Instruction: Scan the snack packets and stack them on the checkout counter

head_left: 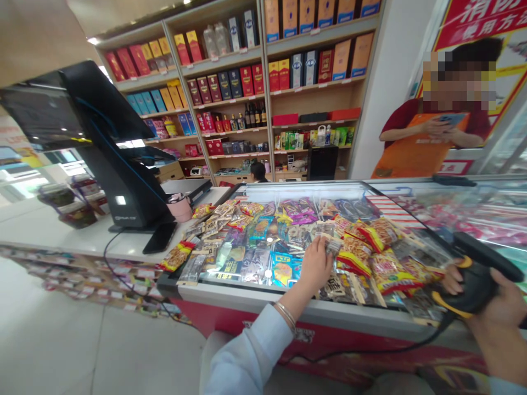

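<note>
My right hand [504,307] is wrapped round a black and yellow barcode scanner [473,288] at the right edge, its cable hanging down to the left. My left hand [318,259], a bangle on its wrist, reaches over the glass top of the freezer. Its fingers are closed on a small greyish snack packet [330,243] among the pile. Just right of it lie red and yellow snack bags [356,252]. A blue packet [284,269] is close by on the left, and purple packets [298,211] lie farther back.
A black checkout terminal [123,186] stands on the white counter [24,225] at left, with a phone [160,237] and a pink cup [180,207] beside it. Across the freezer [187,293] a person in an orange apron [415,148] holds a phone. Shelves of boxes [242,82] line the back.
</note>
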`<state>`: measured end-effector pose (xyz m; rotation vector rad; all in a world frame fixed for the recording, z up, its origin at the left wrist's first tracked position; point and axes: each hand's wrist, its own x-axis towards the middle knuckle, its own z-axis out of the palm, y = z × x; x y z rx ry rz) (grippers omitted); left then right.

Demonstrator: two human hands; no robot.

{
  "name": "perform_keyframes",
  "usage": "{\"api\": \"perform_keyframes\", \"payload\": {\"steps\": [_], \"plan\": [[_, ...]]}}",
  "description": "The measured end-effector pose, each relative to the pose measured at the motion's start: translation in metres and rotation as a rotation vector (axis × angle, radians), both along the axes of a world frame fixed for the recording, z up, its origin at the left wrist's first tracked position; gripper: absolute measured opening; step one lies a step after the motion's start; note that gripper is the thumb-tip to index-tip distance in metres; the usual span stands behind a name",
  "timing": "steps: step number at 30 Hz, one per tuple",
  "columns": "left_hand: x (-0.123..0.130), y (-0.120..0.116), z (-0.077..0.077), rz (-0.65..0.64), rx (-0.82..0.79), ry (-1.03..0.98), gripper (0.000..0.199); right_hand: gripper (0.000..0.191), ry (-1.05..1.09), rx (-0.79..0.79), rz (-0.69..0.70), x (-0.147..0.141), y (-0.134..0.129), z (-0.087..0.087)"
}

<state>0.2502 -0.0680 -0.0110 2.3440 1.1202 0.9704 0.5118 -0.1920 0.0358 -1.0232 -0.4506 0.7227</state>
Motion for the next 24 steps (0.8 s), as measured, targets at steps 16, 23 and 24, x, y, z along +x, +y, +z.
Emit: {"api": "perform_keyframes", "payload": {"steps": [16, 23, 24], "plan": [[-0.025, 0.013, 0.023, 0.044, 0.093, -0.234, 0.048, 0.042, -0.112, 0.088, 0.12, -0.028, 0.007, 0.028], [-0.073, 0.02, 0.036, 0.097, 0.159, -0.333, 0.045, 0.042, -0.126, 0.155, 0.258, -0.064, 0.028, 0.04], [-0.082, 0.021, 0.037, 0.108, 0.163, -0.343, 0.045, 0.041, -0.128, 0.171, 0.282, -0.071, 0.031, 0.042]]}}
